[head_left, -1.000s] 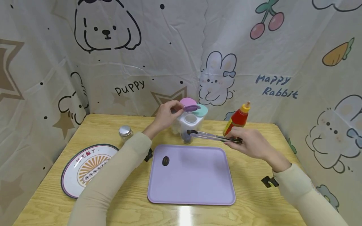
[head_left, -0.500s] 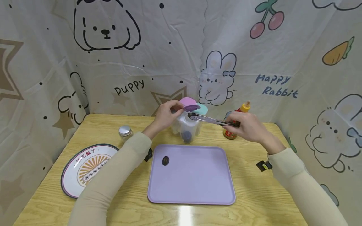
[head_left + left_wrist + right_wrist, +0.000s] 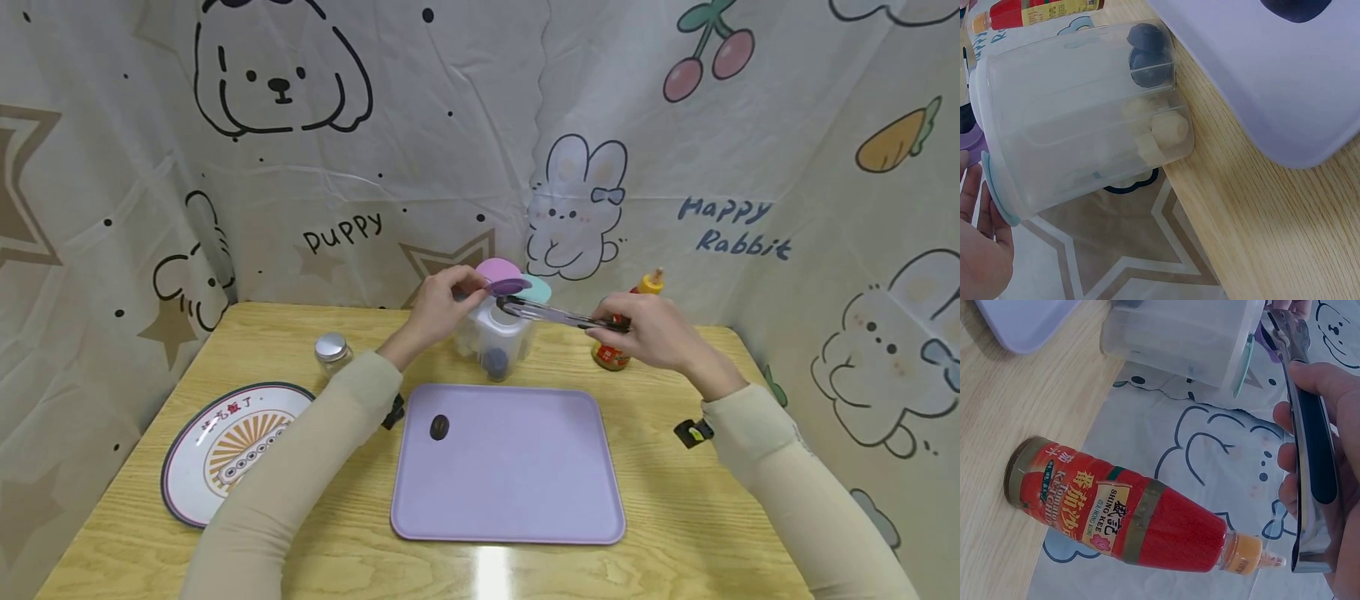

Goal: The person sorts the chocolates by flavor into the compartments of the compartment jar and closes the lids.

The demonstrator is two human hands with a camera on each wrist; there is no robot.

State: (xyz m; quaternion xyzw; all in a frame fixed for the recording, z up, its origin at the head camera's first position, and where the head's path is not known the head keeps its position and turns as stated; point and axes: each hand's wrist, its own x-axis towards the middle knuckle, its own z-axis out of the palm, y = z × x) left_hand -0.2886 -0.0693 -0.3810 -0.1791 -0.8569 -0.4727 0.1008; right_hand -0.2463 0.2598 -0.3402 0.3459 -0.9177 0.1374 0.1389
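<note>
With the fingers of my left hand [image 3: 447, 302] I pinch the raised purple lid [image 3: 508, 286] of a clear divided container [image 3: 491, 337]. Pink and teal lids show behind it. My right hand [image 3: 645, 329] grips metal tongs [image 3: 558, 316] with black handle panels, their tips directly over the container's round opening. A dark piece [image 3: 966, 119] sits at the tong tips beside the purple lid in the left wrist view. Through the container wall, dark round pieces [image 3: 1149, 56] show in one section and pale chunks [image 3: 1169, 128] in another. One dark oval piece [image 3: 439, 427] lies on the lilac tray [image 3: 517, 475].
Right of the container stands a red ketchup bottle [image 3: 1116, 506] with a yellow cap, partly behind my right hand in the head view. On the left are a silver-lidded jar [image 3: 332, 350] and a white patterned plate [image 3: 217, 450]. A printed cloth [image 3: 420, 167] hangs behind the table.
My right hand has raised the tongs from in front of the container to above its opening. My left hand stays on the purple lid.
</note>
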